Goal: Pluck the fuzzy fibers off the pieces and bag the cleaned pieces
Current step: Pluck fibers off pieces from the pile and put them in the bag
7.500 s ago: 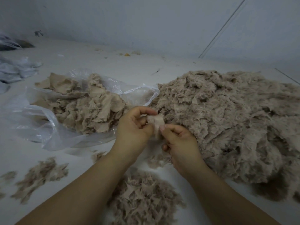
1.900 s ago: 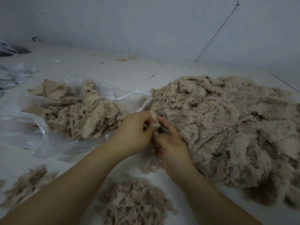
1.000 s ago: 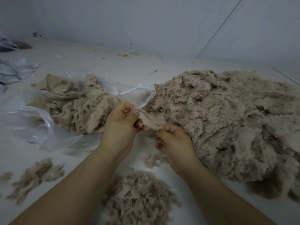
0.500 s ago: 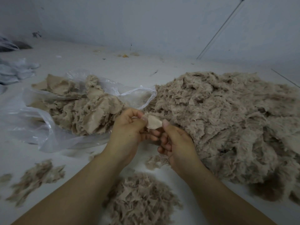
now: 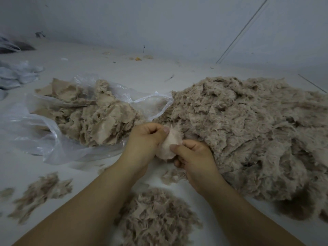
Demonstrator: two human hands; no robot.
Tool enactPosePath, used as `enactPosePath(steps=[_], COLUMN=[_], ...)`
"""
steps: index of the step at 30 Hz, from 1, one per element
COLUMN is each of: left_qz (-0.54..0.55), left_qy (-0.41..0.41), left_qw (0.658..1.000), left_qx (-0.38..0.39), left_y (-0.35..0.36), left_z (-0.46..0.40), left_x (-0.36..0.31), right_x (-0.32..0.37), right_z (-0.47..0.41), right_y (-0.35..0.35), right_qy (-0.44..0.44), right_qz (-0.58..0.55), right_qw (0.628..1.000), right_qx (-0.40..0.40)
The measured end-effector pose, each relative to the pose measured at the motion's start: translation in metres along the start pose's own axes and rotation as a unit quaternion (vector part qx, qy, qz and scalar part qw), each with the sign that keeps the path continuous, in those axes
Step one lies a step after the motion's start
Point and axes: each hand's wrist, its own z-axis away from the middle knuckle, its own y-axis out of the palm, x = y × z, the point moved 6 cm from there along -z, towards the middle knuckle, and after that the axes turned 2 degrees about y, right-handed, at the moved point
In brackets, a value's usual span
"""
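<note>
We count two hands, the left hand (image 5: 144, 141) and the right hand (image 5: 193, 157), and between them one pale fabric piece (image 5: 168, 144), pinched by both. We see one clear plastic bag (image 5: 44, 132), lying open on the white surface (image 5: 124, 71), with one mound of cleaned pieces (image 5: 92, 118) inside it; the pieces in it are too many and too tangled to number. To the right lies one large heap of fuzzy pieces (image 5: 257, 132), likewise uncountable. Nearer us we count three loose clumps of plucked fibers: one (image 5: 156, 217) between the forearms, one (image 5: 40, 192) at the left, one small one (image 5: 173, 175) under the right hand. One bundle of crumpled bags (image 5: 16, 75) sits at far left.
</note>
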Motion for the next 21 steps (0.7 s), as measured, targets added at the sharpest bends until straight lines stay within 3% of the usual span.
enactPosePath(steps=[6, 13, 15, 18, 21], left_qz=[0.052, 0.037, 0.016, -0.027, -0.059], left_qy=[-0.027, -0.038, -0.032, 0.019, 0.095], left_qw=[0.998, 0.997, 0.999, 0.997, 0.994], left_qx=[0.034, -0.048, 0.002, 0.072, -0.018], left_y=[0.008, -0.010, -0.008, 0.003, -0.008], left_z=[0.006, -0.001, -0.001, 0.006, 0.003], left_x=[0.002, 0.007, 0.006, -0.002, -0.018], right_x=[-0.001, -0.004, -0.003, -0.002, -0.003], right_z=[0.001, -0.001, -0.001, 0.000, 0.000], right_y=[0.001, -0.002, -0.002, 0.000, -0.001], right_qy=[0.010, 0.024, 0.016, 0.014, 0.023], right_qz=[-0.061, -0.089, -0.073, -0.064, -0.085], right_qw=[0.998, 0.995, 0.997, 0.998, 0.996], right_qx=[0.002, -0.026, -0.019, -0.012, -0.033])
